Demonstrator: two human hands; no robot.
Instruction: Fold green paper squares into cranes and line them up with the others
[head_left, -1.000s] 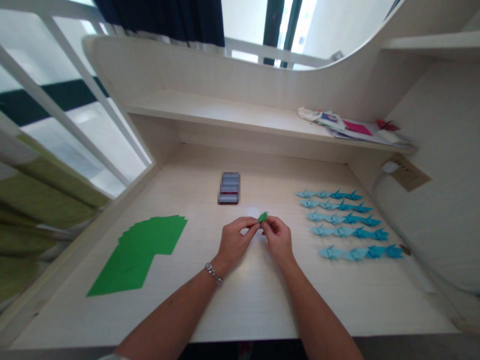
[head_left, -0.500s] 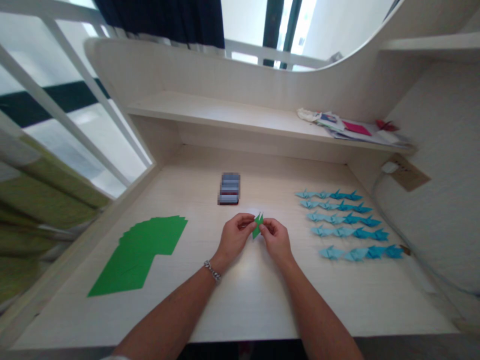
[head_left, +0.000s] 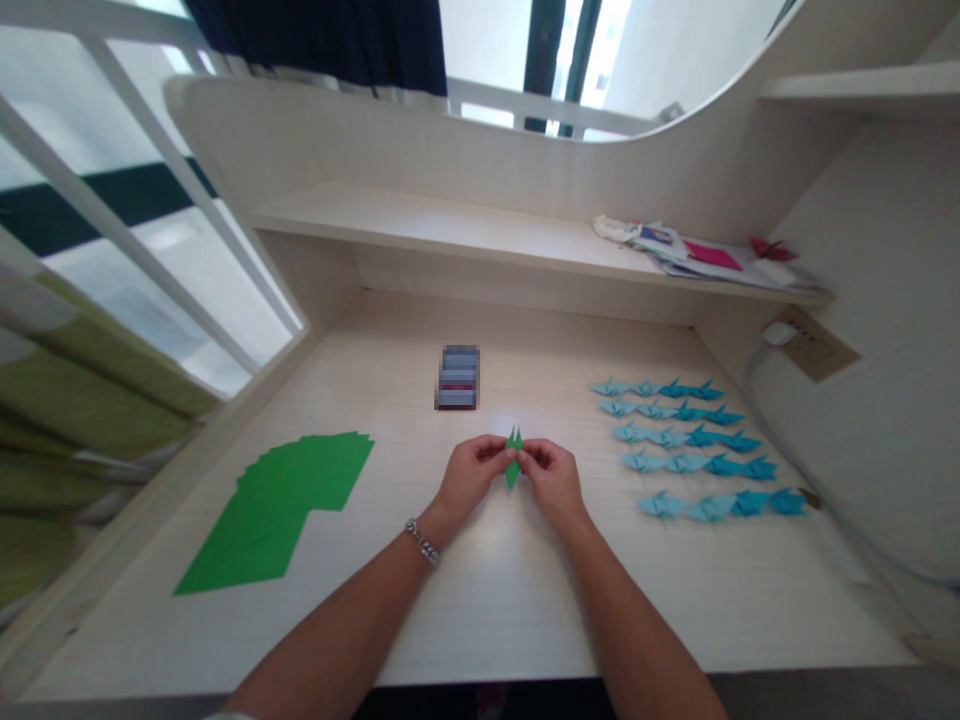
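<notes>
A small piece of folded green paper [head_left: 513, 471] is held between both hands over the middle of the desk. Its shape is a narrow diamond, with two slim points at the far end and one toward me. My left hand [head_left: 474, 475] pinches its left edge between thumb and fingers. From the other side, my right hand [head_left: 552, 478] pinches the right edge, the two thumbs nearly meeting. Off to the left lies a fanned stack of green paper sheets [head_left: 281, 500]. Several rows of folded blue paper cranes [head_left: 686, 464] stand on the right.
Behind my hands a phone-like object [head_left: 458, 378], blurred out, lies on the desk [head_left: 480, 620]. Papers [head_left: 712, 257] rest on the shelf above. A charger with a cable [head_left: 780, 333] is plugged into the right wall. White bars [head_left: 127, 120] border the left side.
The folded green paper has turned from a slight tilt to nearly straight and shifted a little to the left and toward me. Both hands keep their pinch on it.
</notes>
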